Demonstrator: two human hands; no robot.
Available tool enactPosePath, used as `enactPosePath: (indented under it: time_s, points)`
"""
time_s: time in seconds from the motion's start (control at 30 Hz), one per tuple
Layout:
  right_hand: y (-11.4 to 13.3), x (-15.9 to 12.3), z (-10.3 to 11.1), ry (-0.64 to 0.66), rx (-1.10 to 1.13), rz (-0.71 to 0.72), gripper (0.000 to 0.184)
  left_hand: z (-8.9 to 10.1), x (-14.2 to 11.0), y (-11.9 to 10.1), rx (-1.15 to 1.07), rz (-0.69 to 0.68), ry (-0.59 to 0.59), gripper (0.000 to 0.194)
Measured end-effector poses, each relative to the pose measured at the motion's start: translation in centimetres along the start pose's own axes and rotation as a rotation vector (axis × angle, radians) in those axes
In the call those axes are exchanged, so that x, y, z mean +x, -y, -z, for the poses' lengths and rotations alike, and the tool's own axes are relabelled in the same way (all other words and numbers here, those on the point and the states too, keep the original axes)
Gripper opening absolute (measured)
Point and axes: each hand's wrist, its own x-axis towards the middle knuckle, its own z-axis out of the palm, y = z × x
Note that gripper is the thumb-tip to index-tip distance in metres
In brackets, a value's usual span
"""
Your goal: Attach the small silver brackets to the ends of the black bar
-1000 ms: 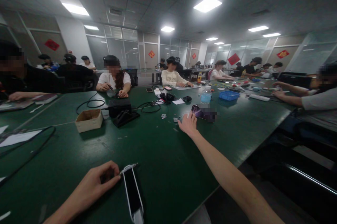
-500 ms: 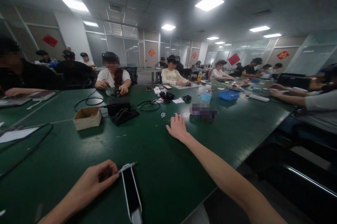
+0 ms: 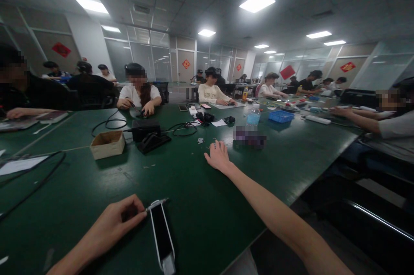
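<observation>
My left hand (image 3: pixel 121 219) is closed in a pinch at the near side of the green table (image 3: pixel 187 206). Between thumb and forefinger it holds the end of a thin metal rod (image 3: pixel 164 201), which lies across the top of a long device (image 3: pixel 161 229) with a dark face and a white frame. Farther out, my right hand (image 3: pixel 218 156) rests palm down on the table with its fingers apart. A small pale piece (image 3: pixel 200 140) lies just left of its fingertips; anything under those fingers is hidden.
An open cardboard box (image 3: pixel 108 145) and a black stand (image 3: pixel 153 141) are at left centre. Beyond my right hand are a blurred purple item (image 3: pixel 249 138), a water bottle (image 3: pixel 254 115) and a blue tray (image 3: pixel 281 117). Cables lie behind. Several people sit around the table.
Both my hands and the device stay nearly still. At the far right, a co-worker's arms and head have shifted slightly.
</observation>
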Motion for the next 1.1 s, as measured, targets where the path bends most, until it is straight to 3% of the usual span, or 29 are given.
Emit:
enactPosePath:
  time_s: [0.3,0.6,0.73,1.1]
  points:
    - [-1.1,0.5,0.0,-0.002,-0.021,-0.069,0.059,0.0,-0.1,-0.5,0.002,-0.003,0.002,0.035]
    - [-7.4,2.3,0.3,-0.135,-0.03,-0.504,0.065,0.0,-0.1,-0.5,0.039,-0.015,0.0,0.035]
    - [-9.7,2.7,0.3,-0.158,-0.028,-0.62,0.066,0.0,-0.3,-0.7,0.005,-0.015,-0.033,0.034]
    - [-11.3,3.1,-0.5,-0.251,-0.056,-0.642,0.066,0.1,0.0,0.0,0.035,-0.046,0.013,0.031]
